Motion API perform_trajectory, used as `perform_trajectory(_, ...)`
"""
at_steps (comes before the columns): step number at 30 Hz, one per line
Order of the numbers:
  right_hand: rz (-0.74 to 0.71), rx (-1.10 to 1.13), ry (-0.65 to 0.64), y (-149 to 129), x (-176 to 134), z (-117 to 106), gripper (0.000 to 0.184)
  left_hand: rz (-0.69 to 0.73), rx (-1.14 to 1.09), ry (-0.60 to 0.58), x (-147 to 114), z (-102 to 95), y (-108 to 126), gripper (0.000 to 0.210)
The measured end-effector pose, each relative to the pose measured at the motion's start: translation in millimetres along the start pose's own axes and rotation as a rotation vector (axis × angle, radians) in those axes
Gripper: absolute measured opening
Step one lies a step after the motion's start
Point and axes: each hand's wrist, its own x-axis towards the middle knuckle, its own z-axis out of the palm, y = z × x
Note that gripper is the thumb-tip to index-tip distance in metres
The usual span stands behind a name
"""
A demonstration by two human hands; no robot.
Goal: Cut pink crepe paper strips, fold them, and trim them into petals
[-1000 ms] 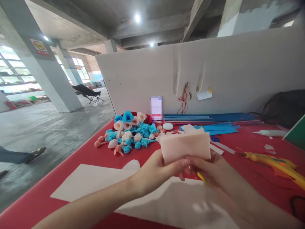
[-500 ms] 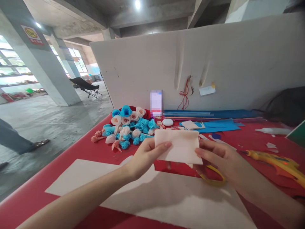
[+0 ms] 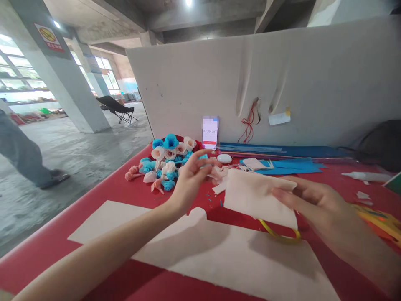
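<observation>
Head view: held paper (image 3: pixel 255 194) pale; rectangular; tilted.

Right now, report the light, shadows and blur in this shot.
Head view: soft-edged shadows lie across the pale sheet. Head view: the ceiling light glares at the top edge, and the windows at far left look washed out. Head view: the right hand, holding the pale piece, looks slightly smeared; the phone is partly pixelated.

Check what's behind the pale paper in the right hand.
Beyond the pale paper, a blue sheet shows; below it, a yellow loop. The loop's rest and anything directly behind the paper are covered.
</observation>
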Motion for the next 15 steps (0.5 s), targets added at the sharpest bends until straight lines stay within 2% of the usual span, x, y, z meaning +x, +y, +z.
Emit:
perform_trajectory(2, 0.038, 0.045, -0.053, 0.6, 1.6, -0.8, 0.041, -0.067, -0.13, -0.031, 2.7, -0.1, -3.8, 0.045)
perform_trajectory(4, 0.046, 0.098, -0.081, 0.0, 1.3, 1.2, 0.038, -0.233, -0.167, -0.198, 0.0, 1.2, -4.7, 0.037)
perform_trajectory(6, 0.064, 0.127, -0.084, -2.0, -0.9, 5.2, 0.037, -0.366, -0.055, -0.383, -6.3, 3.1, -2.7, 0.035)
perform_trajectory(7, 0.088, 0.125, -0.086, -3.2, -2.6, 7.5, 0.037, -0.39, 0.037, -0.432, -10.1, 4.3, -1.0, 0.033)
perform_trajectory(9, 0.145, 0.107, -0.072, -5.7, -6.1, 11.7, 0.037, -0.376, 0.18, -0.435, -17.3, 7.1, 3.1, 0.024)
perform_trajectory(11, 0.142, 0.099, -0.074, -7.0, -8.8, 14.0, 0.039, -0.34, 0.215, -0.407, -22.4, 10.1, 7.2, 0.022)
perform_trajectory(15, -0.035, 0.084, -0.153, -4.7, -9.0, 11.0, 0.03, -0.25, 0.144, -0.425, -26.4, 12.9, 12.1, 0.015)
